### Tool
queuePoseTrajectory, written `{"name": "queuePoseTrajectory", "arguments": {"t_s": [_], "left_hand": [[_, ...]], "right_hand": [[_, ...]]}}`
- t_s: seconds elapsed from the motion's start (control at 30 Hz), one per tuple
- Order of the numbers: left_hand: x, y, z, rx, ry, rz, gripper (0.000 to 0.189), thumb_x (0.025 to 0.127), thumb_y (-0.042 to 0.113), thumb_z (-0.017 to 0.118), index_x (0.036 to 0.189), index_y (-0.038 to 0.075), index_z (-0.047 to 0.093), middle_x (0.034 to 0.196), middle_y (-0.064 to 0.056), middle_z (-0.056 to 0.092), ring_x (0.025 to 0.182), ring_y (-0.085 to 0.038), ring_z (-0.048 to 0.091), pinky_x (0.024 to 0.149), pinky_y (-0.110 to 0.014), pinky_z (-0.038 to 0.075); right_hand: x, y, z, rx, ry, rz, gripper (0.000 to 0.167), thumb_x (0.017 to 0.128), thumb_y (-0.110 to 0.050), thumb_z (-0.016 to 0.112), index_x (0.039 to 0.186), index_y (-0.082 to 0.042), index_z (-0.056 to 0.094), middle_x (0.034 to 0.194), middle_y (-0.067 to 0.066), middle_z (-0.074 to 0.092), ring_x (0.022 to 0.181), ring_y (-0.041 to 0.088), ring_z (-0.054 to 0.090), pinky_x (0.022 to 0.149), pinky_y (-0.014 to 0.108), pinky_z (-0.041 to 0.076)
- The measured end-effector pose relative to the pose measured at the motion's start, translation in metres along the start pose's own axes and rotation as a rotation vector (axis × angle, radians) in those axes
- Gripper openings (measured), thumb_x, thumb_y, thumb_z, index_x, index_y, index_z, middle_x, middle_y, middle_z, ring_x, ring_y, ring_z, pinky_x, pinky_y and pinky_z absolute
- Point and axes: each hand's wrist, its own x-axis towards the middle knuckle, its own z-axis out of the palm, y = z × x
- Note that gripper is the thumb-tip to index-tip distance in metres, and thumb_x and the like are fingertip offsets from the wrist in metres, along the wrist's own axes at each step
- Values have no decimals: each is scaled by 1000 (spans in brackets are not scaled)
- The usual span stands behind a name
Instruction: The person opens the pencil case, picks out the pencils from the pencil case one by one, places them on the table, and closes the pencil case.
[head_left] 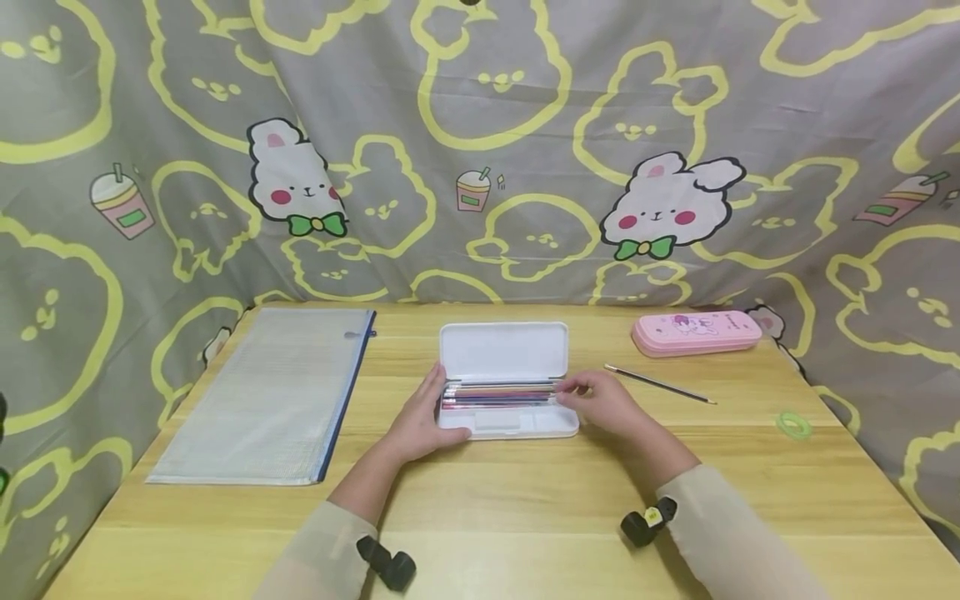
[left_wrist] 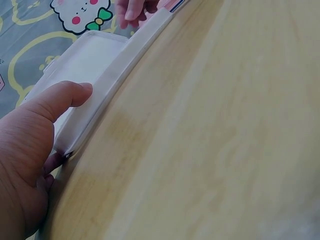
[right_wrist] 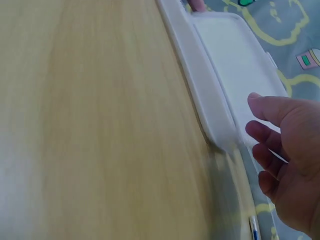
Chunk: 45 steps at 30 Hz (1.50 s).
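Note:
A white pencil case stands on the table with its lid raised. Several pencils lie side by side in its tray, with a white block in front of them. My left hand holds the case's left end, thumb at the front edge and the other fingers along the side; the left wrist view shows that thumb bent over the rim. Above the right end of the pencils is my right hand. The right wrist view shows its fingers loosely bent, with nothing visible between them and the thumb.
A single dark pencil lies right of the case, below a pink pencil case. Farther right is a green ring. A mesh zip pouch with a blue edge covers the left side. A patterned curtain hangs behind the table.

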Motion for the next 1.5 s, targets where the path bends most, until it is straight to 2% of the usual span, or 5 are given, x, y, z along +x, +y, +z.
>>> {"name": "queuePoseTrajectory", "arguments": {"t_s": [0.23, 0.5, 0.83, 1.23, 1.5], "left_hand": [[-1, 0, 2, 1, -3, 2, 117, 70, 37, 84, 156, 3, 12, 166, -14, 7, 152, -36, 11, 122, -53, 18], [0, 1, 2, 11, 2, 9, 117, 70, 38, 83, 156, 3, 13, 166, -14, 7, 152, -36, 12, 122, -54, 19], [0, 0, 2, 12, 4, 15, 117, 70, 37, 83, 156, 2, 13, 166, -15, 8, 151, -37, 13, 122, -54, 19], [0, -1, 2, 5, 11, 15, 116, 70, 37, 84, 156, 3, 14, 166, -13, 8, 151, -37, 13, 122, -54, 19], [-1, -2, 0, 9, 10, 8, 117, 70, 38, 83, 157, 3, 13, 166, -13, 7, 151, -37, 12, 122, -55, 19]], "right_hand": [[9, -5, 9, -71, -65, -12, 18, 88, -19, 71, 103, -9, 75, 97, 6, 71, 83, 15, 55, 77, 30, 46], [14, -8, 9, -147, -125, 5, 24, 86, -22, 73, 107, -10, 74, 106, 7, 72, 99, 21, 62, 92, 44, 50], [16, -3, 11, -87, -177, 34, 20, 88, -20, 72, 105, -9, 74, 94, 3, 70, 85, 12, 56, 78, 29, 48], [14, 1, 11, -33, -142, 14, 16, 88, -18, 71, 101, -8, 74, 87, 3, 65, 80, 14, 51, 72, 28, 44], [3, 14, 0, 92, -11, 37, 22, 87, -15, 72, 106, -4, 74, 92, 8, 66, 80, 14, 53, 69, 24, 47]]}}
